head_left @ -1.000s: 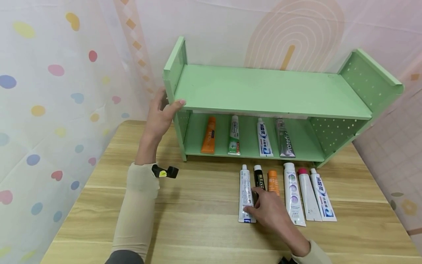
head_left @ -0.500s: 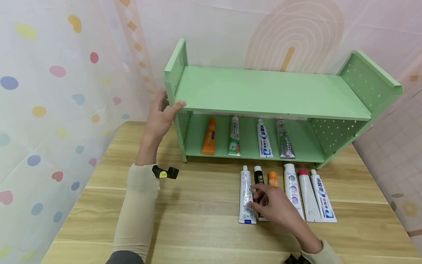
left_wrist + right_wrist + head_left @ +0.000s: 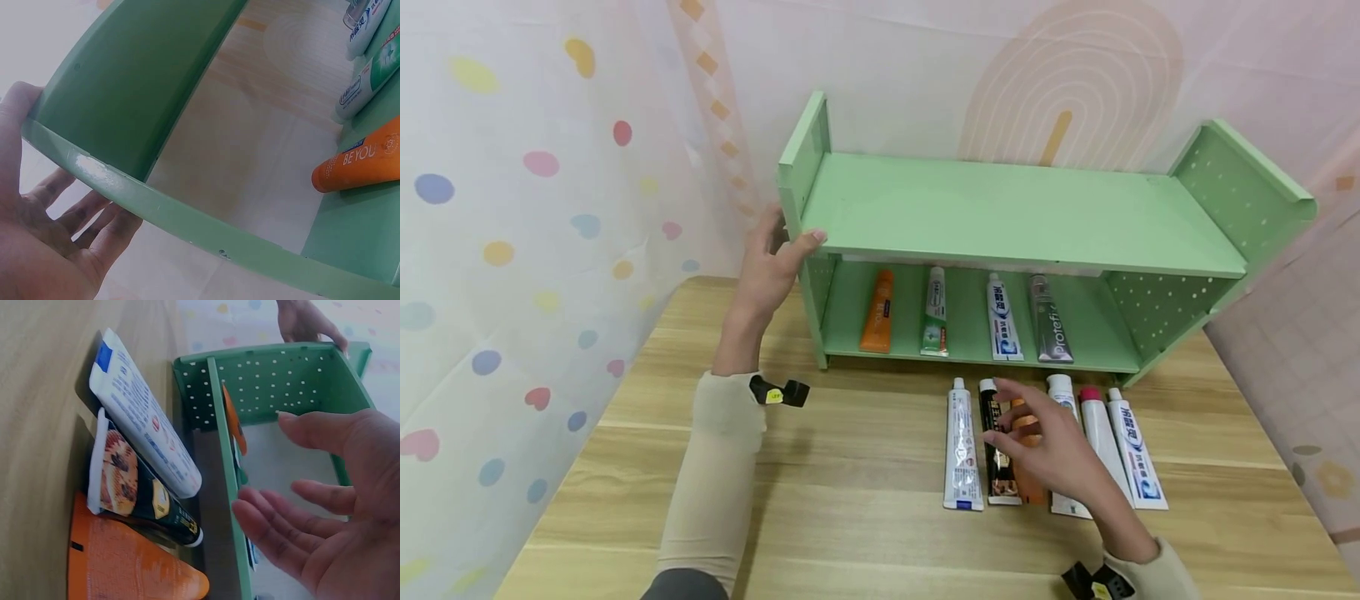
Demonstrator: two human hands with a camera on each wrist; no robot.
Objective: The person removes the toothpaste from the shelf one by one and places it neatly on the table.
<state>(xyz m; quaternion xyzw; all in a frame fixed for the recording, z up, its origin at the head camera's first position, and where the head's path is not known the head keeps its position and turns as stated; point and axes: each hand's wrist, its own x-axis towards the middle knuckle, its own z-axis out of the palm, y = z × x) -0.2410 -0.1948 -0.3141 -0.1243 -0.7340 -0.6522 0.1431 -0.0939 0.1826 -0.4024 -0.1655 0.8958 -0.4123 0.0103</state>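
Observation:
My left hand (image 3: 767, 268) grips the left side panel of the green shelf (image 3: 1022, 208), thumb on its front edge and fingers along the outer face. My right hand (image 3: 1051, 440) hovers over the row of tubes on the table, fingers apart and nothing between them. Just left of it lie a white toothpaste tube (image 3: 962, 454) and a black toothpaste tube (image 3: 1002, 467). Beneath the hand an orange tube (image 3: 134, 559) is partly covered in the head view. A larger white tube (image 3: 1062, 387) is also partly hidden by the hand.
On the lower shelf lie an orange tube (image 3: 877, 312), a green-and-white tube (image 3: 935, 312), a white-and-blue tube (image 3: 1003, 318) and a grey tube (image 3: 1049, 321). Right of my right hand are a pink-capped tube (image 3: 1105, 442) and another white-and-blue tube (image 3: 1138, 454).
My right hand has lifted off the white toothpaste tube and moved right and up, uncovering the black tube. My left hand stays on the shelf panel.

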